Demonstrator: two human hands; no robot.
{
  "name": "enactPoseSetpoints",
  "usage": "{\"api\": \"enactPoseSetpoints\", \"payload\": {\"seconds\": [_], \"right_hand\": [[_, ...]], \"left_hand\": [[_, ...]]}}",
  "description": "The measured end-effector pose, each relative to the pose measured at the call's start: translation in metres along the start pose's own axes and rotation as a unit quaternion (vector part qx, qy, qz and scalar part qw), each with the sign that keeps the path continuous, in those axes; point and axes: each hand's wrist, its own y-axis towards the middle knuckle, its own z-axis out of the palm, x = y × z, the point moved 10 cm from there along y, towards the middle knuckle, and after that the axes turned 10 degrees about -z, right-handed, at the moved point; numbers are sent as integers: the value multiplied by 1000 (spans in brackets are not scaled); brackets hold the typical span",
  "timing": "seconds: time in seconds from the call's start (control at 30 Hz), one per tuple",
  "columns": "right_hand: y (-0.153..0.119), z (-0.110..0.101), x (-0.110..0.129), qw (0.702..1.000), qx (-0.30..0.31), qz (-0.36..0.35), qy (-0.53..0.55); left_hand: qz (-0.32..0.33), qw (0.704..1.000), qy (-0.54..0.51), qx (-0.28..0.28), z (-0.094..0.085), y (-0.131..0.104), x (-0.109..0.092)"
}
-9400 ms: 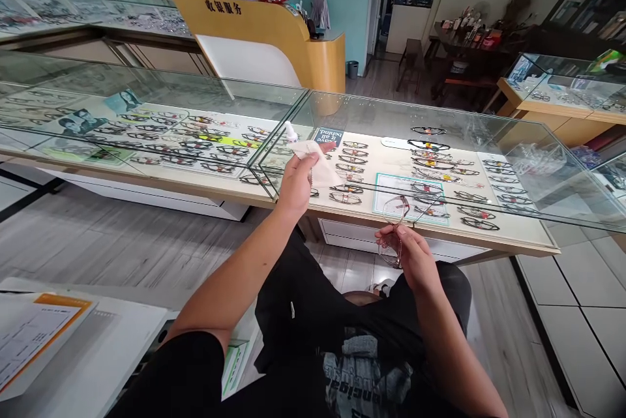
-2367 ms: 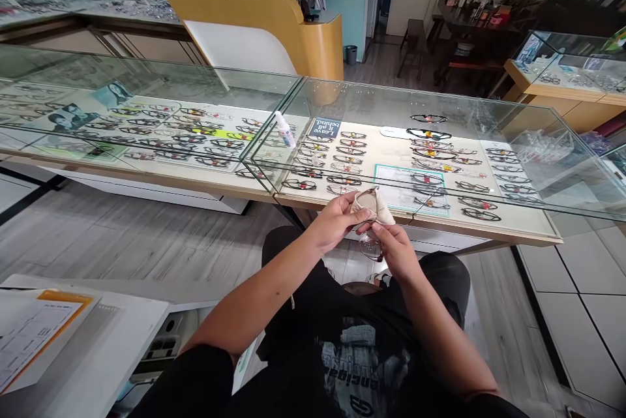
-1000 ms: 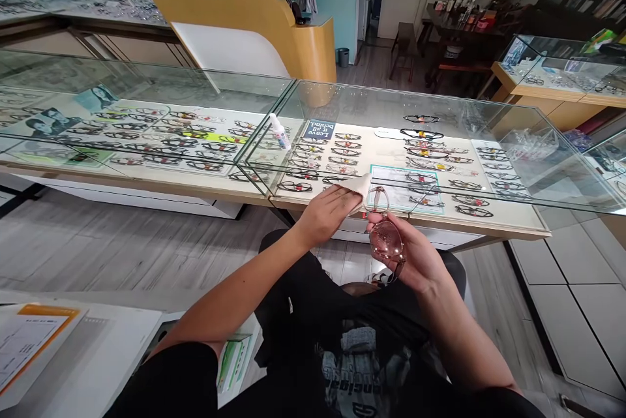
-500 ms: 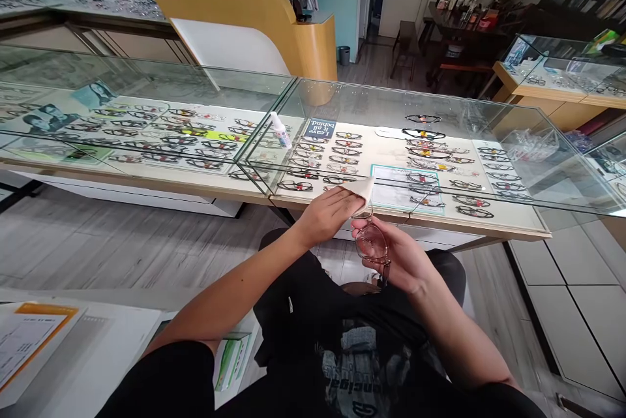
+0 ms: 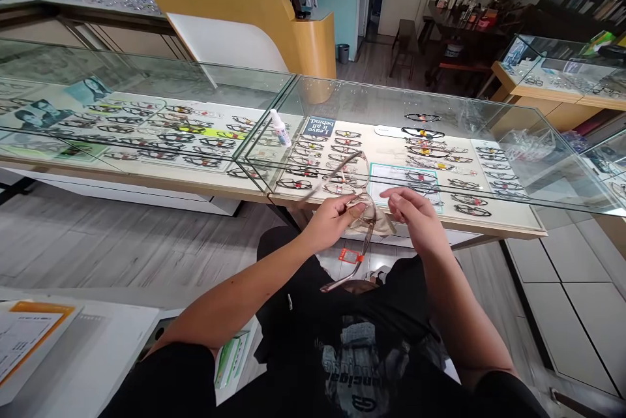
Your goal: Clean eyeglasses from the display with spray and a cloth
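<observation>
My left hand (image 5: 336, 221) is closed on a pair of eyeglasses (image 5: 374, 214) with thin frames, pinching them near the middle. Both temples are unfolded and point left, one above the hand and one below it. A small red-edged tag (image 5: 349, 255) hangs on the lower temple. Beneath the lower lens a beige cleaning cloth (image 5: 384, 225) droops, apparently also in the left hand's grasp. To the right of the glasses, my right hand (image 5: 415, 212) is apart from them, index finger stretched out and other fingers loosely curled, with nothing visible in it.
Just ahead stands a glass display case (image 5: 337, 95) with rows of eyeglasses inside. On its top is a white spray bottle (image 5: 280, 128). A wooden cashier counter (image 5: 313, 46) rises behind. At lower left is a white surface (image 5: 112, 340) with papers.
The glasses have turned so that their temples point left, and my left hand now grips the frame. My right hand has let go and moved right. The cloth has dropped below the lens.
</observation>
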Motion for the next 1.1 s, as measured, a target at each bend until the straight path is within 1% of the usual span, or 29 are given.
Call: {"api": "enactPoseSetpoints", "payload": {"seconds": [0.13,0.23,0.3,0.43,0.53,0.63,0.7,0.8,0.87,0.97,1.1], "right_hand": [[12,18,-3,999,51,11,12],[17,31,-5,996,71,16,44],[18,37,-10,994,78,29,70],[16,45,-21,988,92,49,110],[13,48,-32,980,77,82,163],[8,53,-42,966,62,128,216],[6,54,-44,962,56,134,232],[5,54,-46,962,51,131,235],[4,53,-49,962,53,134,231],[3,51,-54,963,56,135,225],[6,45,-52,965,34,107,237]], "left_hand": [[-13,998,-29,54,14,-2,-5],[-31,996,-26,82,20,-2,-2],[-42,995,-22,87,21,-3,2],[-59,996,-26,66,16,-5,8],[-66,993,-78,51,15,-6,11],[-82,981,-175,31,18,-4,21],[-96,967,-234,19,21,-1,30],[-122,950,-289,8,26,3,39],[-142,938,-315,23,32,4,41],[-163,920,-349,68,42,4,37],[-179,910,-359,102,49,1,35]]}}
